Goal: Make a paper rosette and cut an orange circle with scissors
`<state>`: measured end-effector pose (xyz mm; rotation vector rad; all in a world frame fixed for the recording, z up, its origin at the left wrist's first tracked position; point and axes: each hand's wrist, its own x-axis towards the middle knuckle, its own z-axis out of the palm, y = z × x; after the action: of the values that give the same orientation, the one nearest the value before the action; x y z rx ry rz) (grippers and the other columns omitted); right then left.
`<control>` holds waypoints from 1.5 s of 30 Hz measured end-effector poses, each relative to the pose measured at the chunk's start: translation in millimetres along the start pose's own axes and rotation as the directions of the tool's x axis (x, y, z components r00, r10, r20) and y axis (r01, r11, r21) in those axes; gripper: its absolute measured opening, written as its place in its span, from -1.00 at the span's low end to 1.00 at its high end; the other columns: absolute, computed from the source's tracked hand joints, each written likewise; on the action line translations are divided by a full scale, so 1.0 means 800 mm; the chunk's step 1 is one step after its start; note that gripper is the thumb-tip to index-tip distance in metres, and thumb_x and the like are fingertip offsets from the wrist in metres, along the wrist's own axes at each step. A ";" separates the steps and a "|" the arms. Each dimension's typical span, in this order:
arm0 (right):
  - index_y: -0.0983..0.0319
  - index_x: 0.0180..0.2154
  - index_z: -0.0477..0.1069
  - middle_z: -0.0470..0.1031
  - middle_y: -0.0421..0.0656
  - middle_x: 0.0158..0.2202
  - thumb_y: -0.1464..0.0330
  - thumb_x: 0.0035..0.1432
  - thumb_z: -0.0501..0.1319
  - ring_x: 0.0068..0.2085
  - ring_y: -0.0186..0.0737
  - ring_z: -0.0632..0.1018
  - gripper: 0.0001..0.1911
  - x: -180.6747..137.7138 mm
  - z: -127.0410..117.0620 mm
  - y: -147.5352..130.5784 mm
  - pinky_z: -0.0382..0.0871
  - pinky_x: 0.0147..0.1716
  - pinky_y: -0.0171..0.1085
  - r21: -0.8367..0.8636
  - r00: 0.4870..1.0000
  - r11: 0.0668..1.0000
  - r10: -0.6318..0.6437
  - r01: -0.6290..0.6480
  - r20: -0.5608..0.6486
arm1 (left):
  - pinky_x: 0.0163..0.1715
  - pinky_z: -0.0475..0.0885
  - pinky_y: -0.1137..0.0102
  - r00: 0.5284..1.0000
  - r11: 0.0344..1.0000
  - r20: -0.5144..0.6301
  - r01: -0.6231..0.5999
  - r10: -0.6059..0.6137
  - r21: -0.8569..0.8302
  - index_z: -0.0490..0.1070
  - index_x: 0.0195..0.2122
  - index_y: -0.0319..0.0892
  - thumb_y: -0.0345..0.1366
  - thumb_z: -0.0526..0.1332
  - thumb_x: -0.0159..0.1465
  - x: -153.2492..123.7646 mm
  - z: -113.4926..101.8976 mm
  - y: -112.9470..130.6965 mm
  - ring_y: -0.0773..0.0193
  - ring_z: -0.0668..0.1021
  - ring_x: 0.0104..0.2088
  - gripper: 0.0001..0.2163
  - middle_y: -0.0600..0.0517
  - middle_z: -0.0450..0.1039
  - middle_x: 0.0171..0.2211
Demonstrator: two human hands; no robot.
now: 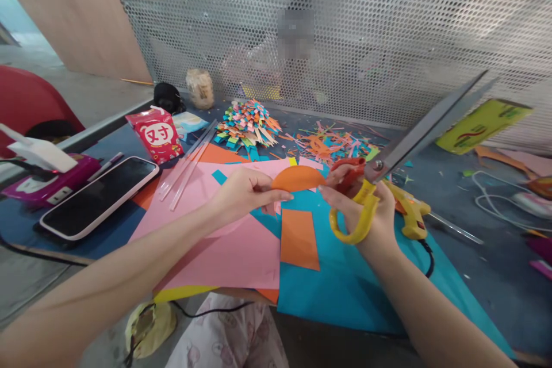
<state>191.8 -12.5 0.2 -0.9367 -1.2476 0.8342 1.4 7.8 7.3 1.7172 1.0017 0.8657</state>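
Observation:
Between my hands is an orange paper piece [298,178] with a rounded upper edge. Its left end is pinched by my left hand [252,192], thumb in front. My right hand [371,213] has a pair of scissors [376,168] with one red and one yellow handle, blades pointing up and to the right. The thumb of that hand reaches the paper's right end. Below lie an orange paper rectangle [299,240], a large blue sheet [340,293] and pink sheets [219,259].
Behind the sheets are a pile of folded paper strips [248,126] and loose paper scraps [332,144]. A yellow glue gun [409,210] lies right. At left are clear glue sticks [185,169], a phone [101,195], a red packet [155,133] and a purple power strip [60,184]. Perforated metal [207,17] stands behind.

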 end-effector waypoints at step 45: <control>0.15 -0.36 0.31 0.31 -0.26 -0.44 0.27 -0.10 0.36 -0.40 -0.30 0.38 -0.73 -0.007 0.002 -0.005 0.33 -0.42 -0.29 -0.236 0.975 0.971 0.011 0.043 0.223 | -0.69 0.37 0.52 0.968 0.923 -0.248 -0.116 0.024 -0.367 0.48 -0.47 -0.27 -0.29 0.29 0.07 -0.007 0.016 0.002 0.45 0.43 -0.70 -0.87 0.03 0.54 -0.58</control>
<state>189.1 -19.4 2.0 -1.0445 -1.5756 0.8031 10.7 -2.2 4.1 1.3450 0.8605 1.2501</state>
